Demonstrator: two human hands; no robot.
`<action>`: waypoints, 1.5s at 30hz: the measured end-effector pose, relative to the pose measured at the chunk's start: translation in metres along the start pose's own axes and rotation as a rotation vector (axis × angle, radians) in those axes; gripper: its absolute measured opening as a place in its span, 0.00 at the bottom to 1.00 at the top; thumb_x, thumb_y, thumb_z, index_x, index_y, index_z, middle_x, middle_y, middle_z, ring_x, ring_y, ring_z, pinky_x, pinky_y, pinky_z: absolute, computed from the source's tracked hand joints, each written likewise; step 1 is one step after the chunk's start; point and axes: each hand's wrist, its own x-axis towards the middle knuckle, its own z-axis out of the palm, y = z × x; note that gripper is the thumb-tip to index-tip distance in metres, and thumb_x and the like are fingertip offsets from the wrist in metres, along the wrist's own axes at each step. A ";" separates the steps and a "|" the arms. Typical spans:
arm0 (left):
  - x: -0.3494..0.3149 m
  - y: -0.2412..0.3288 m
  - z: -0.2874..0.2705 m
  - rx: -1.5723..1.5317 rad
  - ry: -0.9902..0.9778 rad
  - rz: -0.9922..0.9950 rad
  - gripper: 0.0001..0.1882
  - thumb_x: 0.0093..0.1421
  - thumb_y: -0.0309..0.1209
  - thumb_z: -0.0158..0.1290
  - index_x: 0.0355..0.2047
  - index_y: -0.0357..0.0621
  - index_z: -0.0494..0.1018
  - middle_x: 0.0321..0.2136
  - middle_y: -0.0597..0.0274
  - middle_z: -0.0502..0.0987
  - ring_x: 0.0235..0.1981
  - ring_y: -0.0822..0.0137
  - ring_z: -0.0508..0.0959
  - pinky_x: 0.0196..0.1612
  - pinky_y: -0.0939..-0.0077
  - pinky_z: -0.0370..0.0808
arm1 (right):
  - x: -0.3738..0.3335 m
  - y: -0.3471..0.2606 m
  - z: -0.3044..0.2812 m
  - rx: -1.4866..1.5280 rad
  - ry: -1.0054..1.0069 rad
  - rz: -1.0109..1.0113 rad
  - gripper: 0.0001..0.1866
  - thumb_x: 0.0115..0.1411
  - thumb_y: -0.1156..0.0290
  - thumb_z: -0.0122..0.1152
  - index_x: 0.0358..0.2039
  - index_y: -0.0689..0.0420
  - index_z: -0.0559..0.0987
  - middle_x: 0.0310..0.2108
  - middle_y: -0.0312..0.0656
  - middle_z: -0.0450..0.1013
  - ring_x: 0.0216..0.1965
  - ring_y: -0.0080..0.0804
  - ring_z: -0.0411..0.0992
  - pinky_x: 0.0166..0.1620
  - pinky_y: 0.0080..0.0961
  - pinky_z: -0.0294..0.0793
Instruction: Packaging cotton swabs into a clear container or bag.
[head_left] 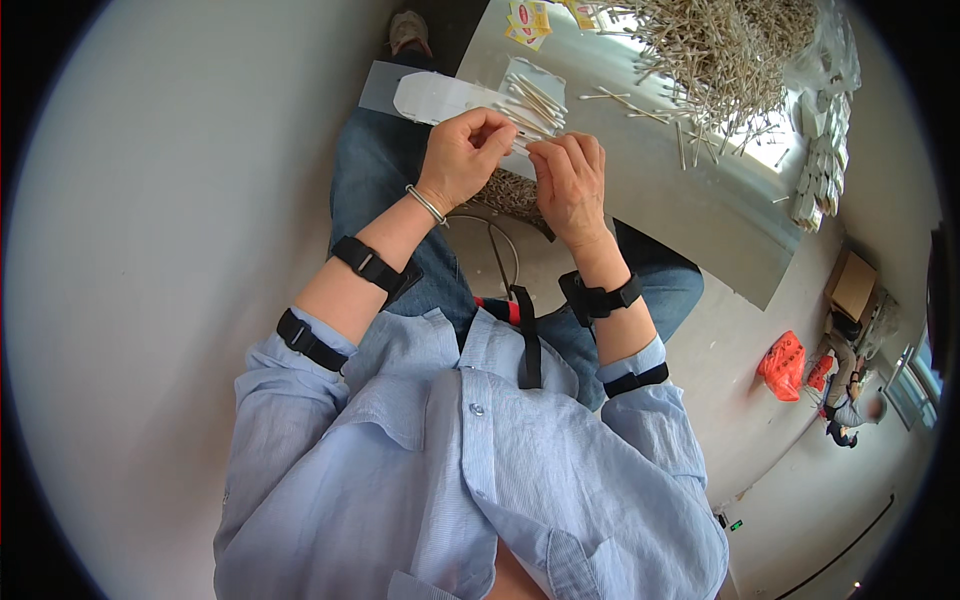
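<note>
Several swabs (540, 98) lie loosely bundled just beyond the left hand (463, 157) and right hand (571, 182), by a white strip (430, 97). Both hands are mostly closed in pinches; exactly what they grip is too small to tell. Rightward, a swab heap (740, 60) covers part of the worktop (650, 190).

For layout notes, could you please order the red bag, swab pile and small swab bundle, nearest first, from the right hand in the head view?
1. Small swab bundle: upper left of the right hand.
2. Swab pile: upper right.
3. Red bag: lower right.
</note>
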 end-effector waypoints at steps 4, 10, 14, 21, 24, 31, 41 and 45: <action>0.001 0.007 0.001 0.203 -0.029 0.025 0.10 0.63 0.34 0.55 0.38 0.39 0.77 0.22 0.67 0.78 0.22 0.81 0.75 0.26 0.86 0.72 | -0.003 -0.001 0.003 0.020 -0.009 0.102 0.07 0.53 0.74 0.62 0.34 0.52 0.76 0.31 0.36 0.71 0.39 0.39 0.67 0.44 0.35 0.65; 0.007 0.009 -0.005 0.441 0.132 0.234 0.11 0.61 0.34 0.57 0.39 0.41 0.77 0.22 0.63 0.79 0.22 0.77 0.76 0.28 0.84 0.74 | 0.005 0.005 0.004 -0.073 -0.021 0.140 0.06 0.53 0.73 0.62 0.33 0.52 0.77 0.31 0.37 0.71 0.39 0.39 0.67 0.45 0.35 0.64; 0.011 0.007 -0.009 0.557 0.266 0.302 0.11 0.55 0.32 0.62 0.38 0.43 0.77 0.26 0.62 0.78 0.26 0.71 0.78 0.29 0.80 0.75 | 0.020 0.014 0.014 -0.154 0.079 0.115 0.05 0.51 0.72 0.64 0.30 0.50 0.78 0.33 0.35 0.70 0.39 0.39 0.66 0.45 0.36 0.64; 0.003 -0.002 -0.016 0.927 0.035 0.581 0.11 0.48 0.32 0.64 0.32 0.44 0.77 0.30 0.65 0.75 0.32 0.62 0.76 0.35 0.71 0.75 | 0.010 0.009 0.011 -0.146 0.109 0.147 0.07 0.49 0.70 0.67 0.30 0.49 0.79 0.34 0.33 0.70 0.40 0.38 0.66 0.44 0.36 0.64; 0.004 -0.002 -0.016 0.942 0.063 0.529 0.10 0.48 0.31 0.63 0.31 0.47 0.78 0.29 0.65 0.74 0.35 0.63 0.76 0.37 0.71 0.76 | -0.008 0.002 0.010 -0.166 0.065 0.148 0.07 0.49 0.70 0.67 0.30 0.49 0.79 0.33 0.33 0.70 0.39 0.37 0.66 0.44 0.35 0.64; 0.011 -0.004 -0.017 0.900 -0.003 0.549 0.08 0.51 0.28 0.61 0.32 0.41 0.78 0.29 0.62 0.76 0.34 0.61 0.77 0.37 0.71 0.76 | -0.014 0.000 0.017 -0.175 -0.017 0.222 0.05 0.51 0.71 0.64 0.30 0.51 0.77 0.34 0.34 0.69 0.40 0.38 0.66 0.43 0.34 0.64; 0.015 0.004 -0.011 0.859 -0.062 0.529 0.09 0.54 0.25 0.58 0.36 0.40 0.76 0.31 0.58 0.77 0.35 0.58 0.77 0.40 0.70 0.76 | -0.017 -0.005 0.015 -0.223 -0.047 0.176 0.05 0.52 0.69 0.62 0.31 0.52 0.76 0.34 0.35 0.68 0.39 0.37 0.66 0.43 0.34 0.63; 0.015 0.003 -0.004 0.757 -0.005 0.487 0.13 0.54 0.26 0.58 0.41 0.40 0.75 0.34 0.57 0.77 0.36 0.56 0.77 0.40 0.69 0.76 | -0.005 -0.007 0.025 -0.230 -0.032 0.173 0.08 0.52 0.69 0.64 0.33 0.51 0.76 0.34 0.35 0.68 0.39 0.37 0.66 0.43 0.34 0.63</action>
